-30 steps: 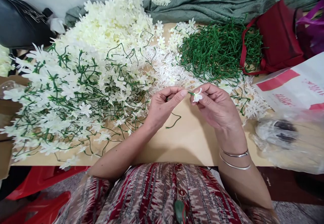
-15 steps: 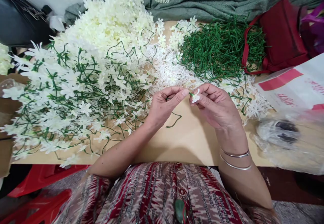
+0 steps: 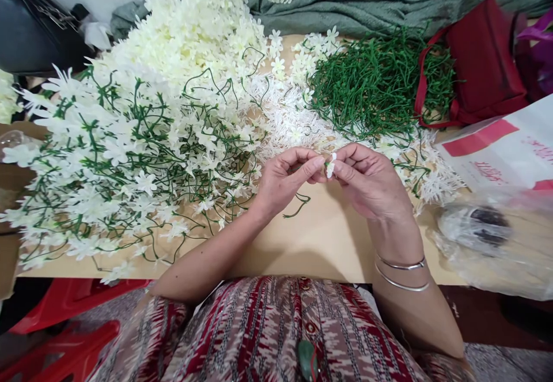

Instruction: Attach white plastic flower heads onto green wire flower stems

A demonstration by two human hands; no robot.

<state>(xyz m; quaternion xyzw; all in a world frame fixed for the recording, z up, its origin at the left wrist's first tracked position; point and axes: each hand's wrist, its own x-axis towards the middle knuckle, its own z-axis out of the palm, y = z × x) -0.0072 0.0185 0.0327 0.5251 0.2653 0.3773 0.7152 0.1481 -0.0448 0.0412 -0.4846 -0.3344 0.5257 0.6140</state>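
Near the middle of the table, my left hand (image 3: 287, 180) is closed in a pinch on a green stem, of which only the tip and a lower bend show. Facing it, my right hand (image 3: 369, 180) pinches a small white flower (image 3: 330, 166) between thumb and fingers. The fingertips of both hands almost touch at the flower's green base. To the left spreads a big heap of white flowers on green stems (image 3: 116, 157). Behind it rises a pile of cream flower heads (image 3: 194, 36). A tangle of bare green stems (image 3: 367, 82) lies beyond my right hand.
Thin white sprigs (image 3: 294, 117) cover the table (image 3: 311, 249) beyond my hands. At the right are a red bag (image 3: 484, 59), a white printed bag (image 3: 514, 146) and clear plastic (image 3: 518, 249). A black bag (image 3: 34, 30) sits back left; green cloth (image 3: 367, 2) lies behind.
My left hand has moved slightly right, so the fingertips of both hands are closer together. The white flower has turned a little and now meets the left fingertips.
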